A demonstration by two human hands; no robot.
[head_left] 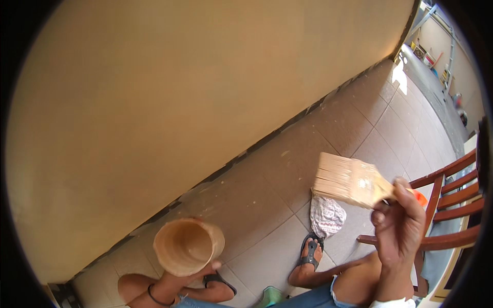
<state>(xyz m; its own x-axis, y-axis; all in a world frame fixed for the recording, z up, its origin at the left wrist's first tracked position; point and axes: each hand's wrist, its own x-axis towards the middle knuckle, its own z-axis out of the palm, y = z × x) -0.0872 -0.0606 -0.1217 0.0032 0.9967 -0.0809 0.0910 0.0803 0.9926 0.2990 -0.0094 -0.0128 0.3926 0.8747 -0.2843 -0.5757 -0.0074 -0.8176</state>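
A wide paintbrush [341,178] is gripped by its handle in my right hand [400,226], raised over the floor at the right. Its bristles point left and are coated in beige paint, which also covers the ferrule. An orange patch shows at the handle's end. My left hand [197,275] holds a paint-smeared cup [164,249] from below, low in the view near the wall. The cup's open mouth faces up, and its inside is coated in the same beige; how much paint it holds I cannot tell. Most of the left fingers are hidden behind the cup.
A yellowish-beige wall [179,102] fills the upper left, with a dark strip along its foot. Paint spots mark the tiled floor [267,220]. A patterned cloth [327,215] lies by my sandalled foot. A reddish wooden chair [454,197] stands right; a ladder [452,51] stands far off.
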